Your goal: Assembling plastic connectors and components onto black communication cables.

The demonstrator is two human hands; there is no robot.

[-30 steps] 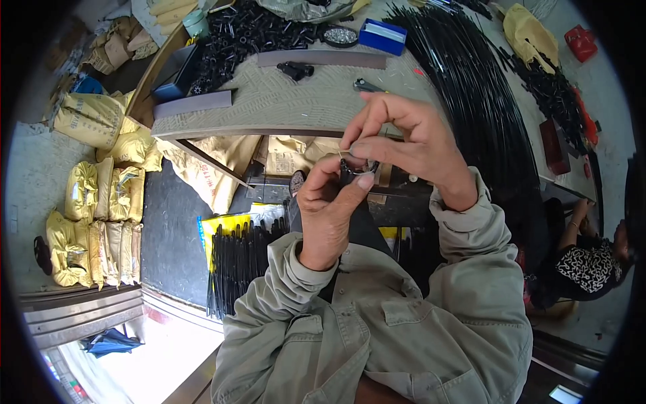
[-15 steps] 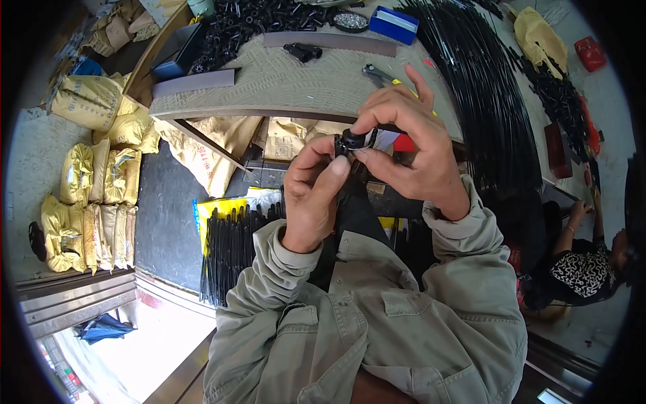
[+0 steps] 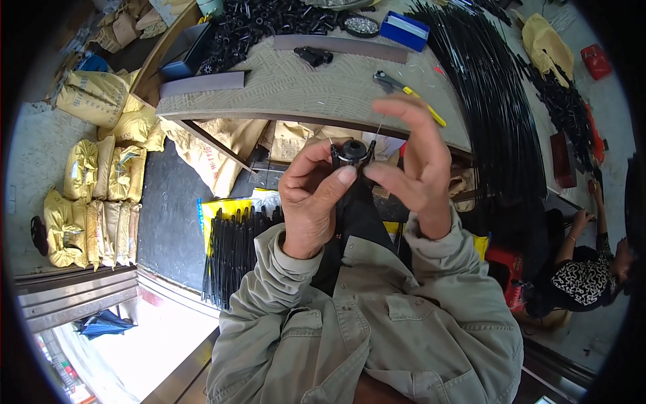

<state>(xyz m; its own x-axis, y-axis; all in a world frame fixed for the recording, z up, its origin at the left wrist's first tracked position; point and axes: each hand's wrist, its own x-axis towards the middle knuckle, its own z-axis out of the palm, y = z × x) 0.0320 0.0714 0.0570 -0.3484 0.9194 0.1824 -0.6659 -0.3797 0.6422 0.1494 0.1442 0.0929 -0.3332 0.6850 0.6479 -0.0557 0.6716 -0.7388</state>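
Observation:
My left hand (image 3: pixel 313 188) grips a small black plastic hub (image 3: pixel 354 149) between thumb and fingers. The hub is round with a hole in its top, and short black arms stick up at its sides. A thin wire (image 3: pixel 381 125) rises beside the hub's right arm; whether my right hand touches it I cannot tell. My right hand (image 3: pixel 420 158) stands just right of the hub, thumb and fingers apart, its thumb tip close to the hub's side.
On the worktable (image 3: pixel 282 94) are pliers (image 3: pixel 407 94) with yellow handles, a heap of black plastic parts (image 3: pixel 262 30), a blue box (image 3: pixel 404 30) and long black rods (image 3: pixel 481 94). More rods (image 3: pixel 235 256) stand below left. A co-worker (image 3: pixel 582 269) sits at right.
My right hand has come off the top of the hub and opened, its fingers spreading apart. The hub stays in my left hand, its top now uncovered. The view has shifted slightly.

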